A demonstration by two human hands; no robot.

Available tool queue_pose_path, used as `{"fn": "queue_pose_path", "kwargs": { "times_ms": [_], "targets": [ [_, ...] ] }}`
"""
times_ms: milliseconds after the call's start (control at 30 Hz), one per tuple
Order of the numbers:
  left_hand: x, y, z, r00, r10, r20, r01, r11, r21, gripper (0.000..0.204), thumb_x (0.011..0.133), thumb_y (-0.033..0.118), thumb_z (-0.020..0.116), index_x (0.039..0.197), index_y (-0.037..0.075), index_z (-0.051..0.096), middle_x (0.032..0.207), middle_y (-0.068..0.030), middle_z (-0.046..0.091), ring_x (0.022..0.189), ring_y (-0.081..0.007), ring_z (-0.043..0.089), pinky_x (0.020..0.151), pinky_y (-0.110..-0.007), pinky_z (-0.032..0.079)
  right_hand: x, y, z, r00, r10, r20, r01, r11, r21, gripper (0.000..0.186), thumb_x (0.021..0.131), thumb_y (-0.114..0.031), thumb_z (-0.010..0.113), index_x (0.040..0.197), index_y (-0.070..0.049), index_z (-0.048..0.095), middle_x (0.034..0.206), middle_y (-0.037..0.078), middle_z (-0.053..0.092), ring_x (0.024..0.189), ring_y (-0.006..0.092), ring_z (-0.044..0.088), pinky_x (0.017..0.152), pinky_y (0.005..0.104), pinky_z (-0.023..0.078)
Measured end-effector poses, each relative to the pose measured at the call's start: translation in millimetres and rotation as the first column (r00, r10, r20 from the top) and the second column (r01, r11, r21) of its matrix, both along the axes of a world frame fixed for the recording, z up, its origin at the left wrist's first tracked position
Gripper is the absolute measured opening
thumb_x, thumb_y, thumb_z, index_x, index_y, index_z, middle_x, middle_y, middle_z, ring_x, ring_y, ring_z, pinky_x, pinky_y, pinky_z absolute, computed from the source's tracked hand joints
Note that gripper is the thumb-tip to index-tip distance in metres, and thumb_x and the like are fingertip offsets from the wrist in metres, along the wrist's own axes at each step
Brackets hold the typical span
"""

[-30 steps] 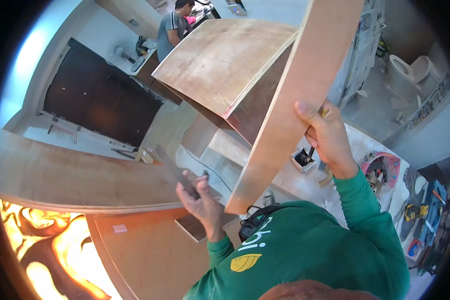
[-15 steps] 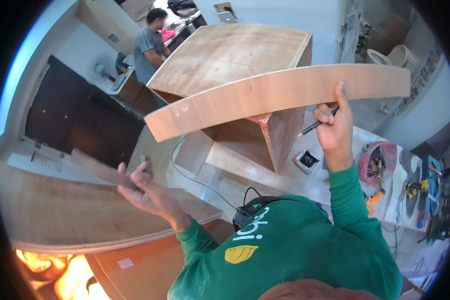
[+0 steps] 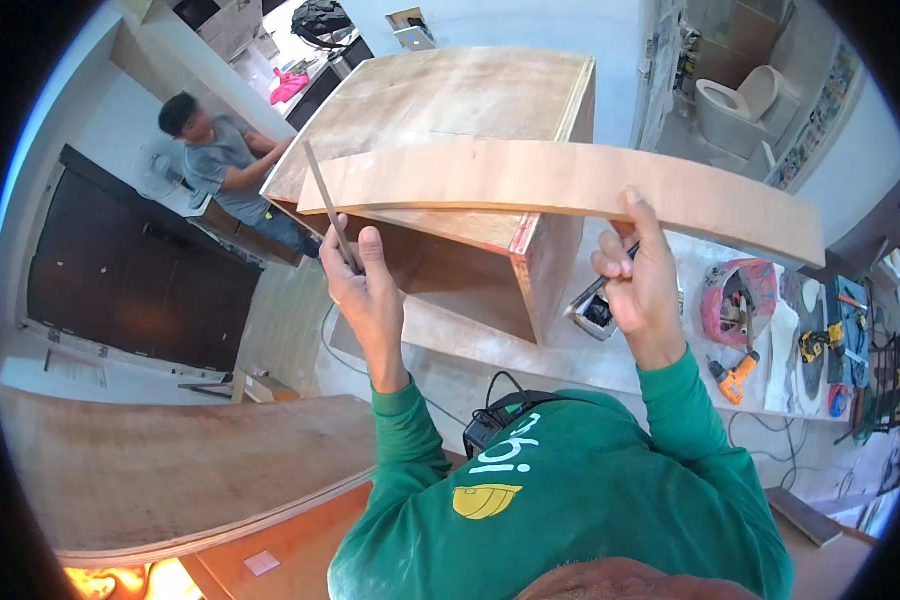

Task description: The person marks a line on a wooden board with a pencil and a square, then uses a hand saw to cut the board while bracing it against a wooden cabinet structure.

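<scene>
My right hand [image 3: 638, 290] grips a long, thin plywood strip [image 3: 510, 175] near its middle, with the index finger against its face. A dark, pen-like marking tool [image 3: 592, 288] is also held between those fingers. The strip slants in front of an open-fronted plywood cabinet box [image 3: 460, 95], its left end overlapping the box top. In my left hand [image 3: 370, 310] is a narrow, flat stick [image 3: 322, 190], standing nearly upright between thumb and fingers, close to the strip's left end. Its exact kind cannot be made out.
Below my right hand stands a small open carton [image 3: 598, 312]. Farther right are a pink bucket of tools [image 3: 712, 312] and an orange drill [image 3: 738, 380]. A large wooden panel [image 3: 170, 465] lies at lower left. A person in grey [image 3: 210, 160] stands beyond the box's left side.
My left hand has come up and right with the stick, toward the plywood strip. The strip has tilted, its right end dropping and its left end rising. My view has turned somewhat.
</scene>
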State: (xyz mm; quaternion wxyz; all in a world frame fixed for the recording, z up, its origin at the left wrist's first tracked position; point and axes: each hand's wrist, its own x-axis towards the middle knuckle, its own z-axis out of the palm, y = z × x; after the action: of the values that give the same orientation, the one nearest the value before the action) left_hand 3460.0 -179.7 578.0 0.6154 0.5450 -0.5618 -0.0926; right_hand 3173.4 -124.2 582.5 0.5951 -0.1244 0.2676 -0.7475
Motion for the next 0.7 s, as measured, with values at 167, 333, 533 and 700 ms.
{"fn": "queue_pose_path", "kwargs": {
  "times_ms": [167, 333, 533, 700],
  "targets": [
    [-17, -10, 2, 0.984, 0.067, 0.168, -0.072, 0.997, 0.021, 0.059, 0.107, 0.041, 0.069, 0.143, -0.004, 0.058, 0.112, -0.0146, 0.069, 0.102, -0.0211, 0.063, 0.094, -0.035, 0.05, -15, 7, 0, 0.992, 0.096, -0.08, -0.091, 0.994, 0.068, 0.032, 0.098, -0.028, 0.081, 0.117, -0.015, 0.058, 0.098, -0.004, 0.055, 0.056, 0.0045, 0.036, 0.049, 0.0221, 0.032],
    [-8, -23, 13, 0.932, 0.107, 0.347, -0.137, 0.989, 0.062, 0.057, 0.105, 0.048, 0.068, 0.139, 0.003, 0.066, 0.087, -0.0147, 0.067, 0.081, -0.0228, 0.06, 0.078, -0.038, 0.052, -63, 22, -26, 1.0, 0.023, -0.012, -0.023, 0.999, -0.029, 0.033, 0.101, -0.036, 0.076, 0.117, -0.014, 0.058, 0.094, -0.003, 0.056, 0.054, 0.005, 0.037, 0.049, 0.0224, 0.033],
    [-18, -30, 22, 0.966, 0.055, 0.253, -0.112, 0.969, 0.218, 0.057, 0.105, 0.05, 0.067, 0.135, 0.002, 0.069, 0.094, -0.019, 0.072, 0.088, -0.0254, 0.066, 0.083, -0.039, 0.053, -154, 71, -29, 0.913, -0.381, -0.149, 0.38, 0.924, -0.036, 0.038, 0.104, -0.04, 0.067, 0.124, -0.008, 0.059, 0.1, 0.003, 0.066, 0.05, 0.0047, 0.036, 0.045, 0.0201, 0.031],
    [-7, -38, 27, 0.942, 0.103, 0.321, -0.191, 0.947, 0.256, 0.062, 0.104, 0.055, 0.066, 0.135, 0.001, 0.068, 0.096, -0.0197, 0.072, 0.089, -0.0259, 0.066, 0.084, -0.04, 0.054, -154, 106, -20, 0.917, -0.31, -0.251, 0.306, 0.95, -0.054, 0.038, 0.104, -0.038, 0.067, 0.123, -0.006, 0.059, 0.102, 0.006, 0.068, 0.048, 0.0035, 0.035, 0.044, 0.0185, 0.031]
  ]
}}
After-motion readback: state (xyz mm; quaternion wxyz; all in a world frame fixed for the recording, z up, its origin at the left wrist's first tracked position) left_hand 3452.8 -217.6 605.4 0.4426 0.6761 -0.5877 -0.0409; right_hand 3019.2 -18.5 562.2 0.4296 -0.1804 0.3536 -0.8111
